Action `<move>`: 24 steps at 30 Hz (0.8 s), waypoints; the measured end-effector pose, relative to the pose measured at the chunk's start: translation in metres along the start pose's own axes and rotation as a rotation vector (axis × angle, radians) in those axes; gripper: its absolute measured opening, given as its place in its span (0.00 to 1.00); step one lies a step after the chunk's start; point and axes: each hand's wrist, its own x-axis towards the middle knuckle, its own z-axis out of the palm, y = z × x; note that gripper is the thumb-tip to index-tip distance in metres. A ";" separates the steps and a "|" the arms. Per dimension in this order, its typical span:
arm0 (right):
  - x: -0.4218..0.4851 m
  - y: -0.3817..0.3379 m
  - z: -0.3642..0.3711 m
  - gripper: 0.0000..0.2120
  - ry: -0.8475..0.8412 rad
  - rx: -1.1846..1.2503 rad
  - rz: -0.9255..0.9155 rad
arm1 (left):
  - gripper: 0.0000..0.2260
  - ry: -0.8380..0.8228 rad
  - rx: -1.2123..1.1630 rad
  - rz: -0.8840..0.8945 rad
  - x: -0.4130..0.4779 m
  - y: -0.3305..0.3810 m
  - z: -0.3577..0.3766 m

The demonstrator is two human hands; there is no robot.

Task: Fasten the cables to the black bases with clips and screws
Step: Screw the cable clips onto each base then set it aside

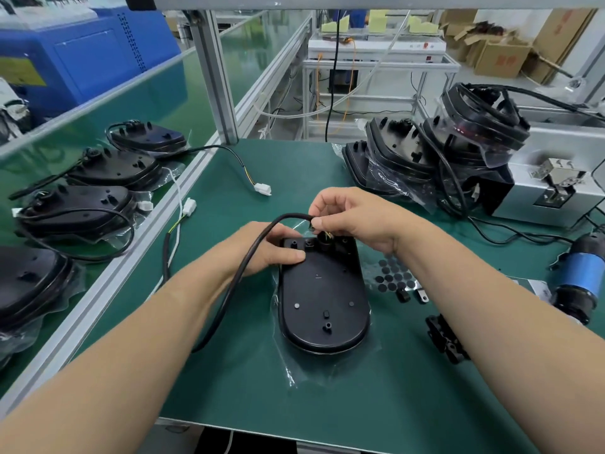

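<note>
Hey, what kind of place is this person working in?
Probably a factory assembly-line station: a green-matted bench with an aluminium frame post, a row of identical black bases with cables on the left, and a stack of bagged bases at right.

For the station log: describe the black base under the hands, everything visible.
The black base is a flat oval shell, apparently matte plastic, lying on clear film over the green mat, rounded end nearest the person. Holes and studs dot its top; a round socket sits at its far end. The left hand grips its far left corner, thumb on top. The right hand pinches the cable end above that socket.
</note>
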 end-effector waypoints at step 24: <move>0.019 -0.017 0.006 0.09 -0.083 -0.079 0.362 | 0.14 0.101 -0.163 0.044 0.005 -0.009 0.009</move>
